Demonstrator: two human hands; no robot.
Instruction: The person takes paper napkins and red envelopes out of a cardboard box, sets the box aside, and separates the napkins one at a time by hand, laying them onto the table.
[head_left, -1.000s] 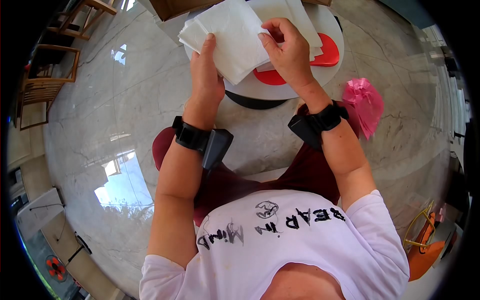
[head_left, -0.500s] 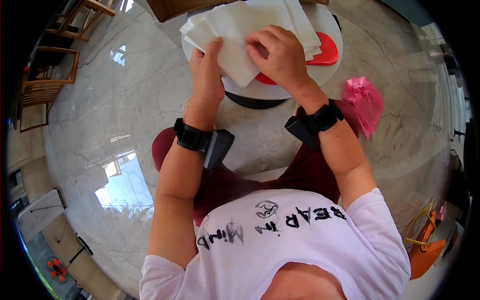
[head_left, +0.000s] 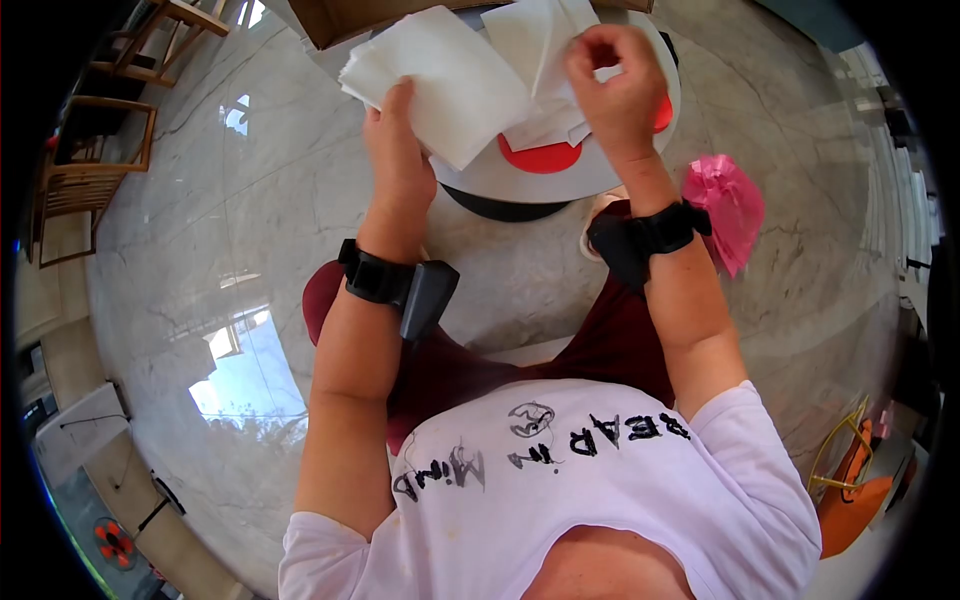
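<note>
My left hand (head_left: pixel 400 155) grips a fanned stack of white paper sheets (head_left: pixel 450 90), its thumb lying on top and its other fingers mostly hidden underneath. To the right, my right hand (head_left: pixel 625 100) has thumb and fingertips pinched together at the edge of a white paper sheet (head_left: pixel 538 45). That sheet stands partly raised over more white sheets (head_left: pixel 545 128) lying on a round white table (head_left: pixel 590 180). Beneath these sheets shows a flat, rounded red thing (head_left: pixel 540 158); another bit of red is partly hidden behind my right hand.
An open cardboard box (head_left: pixel 335 22) stands at the table's far side. On the marble-look floor, a pink plastic bag (head_left: pixel 725 210) lies right of the table. Wooden chairs (head_left: pixel 105 140) are at far left, and an orange bag (head_left: pixel 855 515) is at lower right.
My right hand has moved right and away from the held stack, over to the sheets on the table. My left hand has shifted slightly left with the stack, uncovering more of the red thing.
</note>
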